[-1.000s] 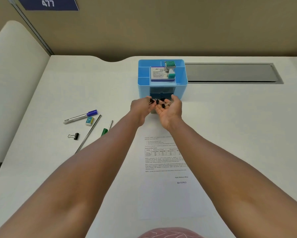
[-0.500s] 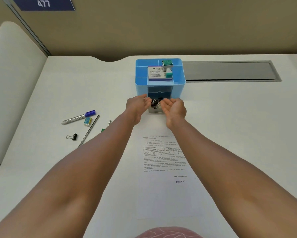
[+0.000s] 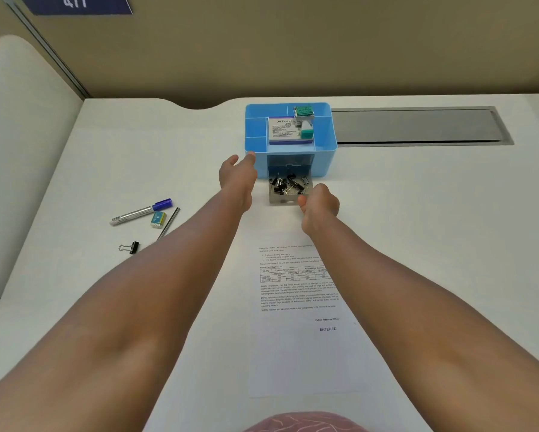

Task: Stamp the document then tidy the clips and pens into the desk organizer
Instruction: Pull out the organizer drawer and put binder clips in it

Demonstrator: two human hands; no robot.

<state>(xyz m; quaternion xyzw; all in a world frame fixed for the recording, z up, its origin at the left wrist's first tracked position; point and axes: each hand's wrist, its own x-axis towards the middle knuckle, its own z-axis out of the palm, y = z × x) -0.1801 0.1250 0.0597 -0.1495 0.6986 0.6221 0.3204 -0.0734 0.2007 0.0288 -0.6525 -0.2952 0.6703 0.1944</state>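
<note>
The desk organizer (image 3: 324, 157) stands at the back of the worktop (image 3: 433, 229), left of a recessed slot (image 3: 418, 126). Its drawer (image 3: 288, 199) is pulled out in front, with binder clips (image 3: 288, 185) inside. The document (image 3: 299, 307) lies before the drawer. Well to the left lie a marker (image 3: 140, 212), an eraser (image 3: 158, 219), a thin rod (image 3: 170, 222) and a lone binder clip (image 3: 130, 247).

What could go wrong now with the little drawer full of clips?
1. The drawer is pulled well out of the blue organizer. If the right hand at its front corner tugs further, it might slip out and spill the clips.
2. The clip handles stick up, so they might snag as it closes.
3. One binder clip lies off to the left and could be forgotten.
</note>
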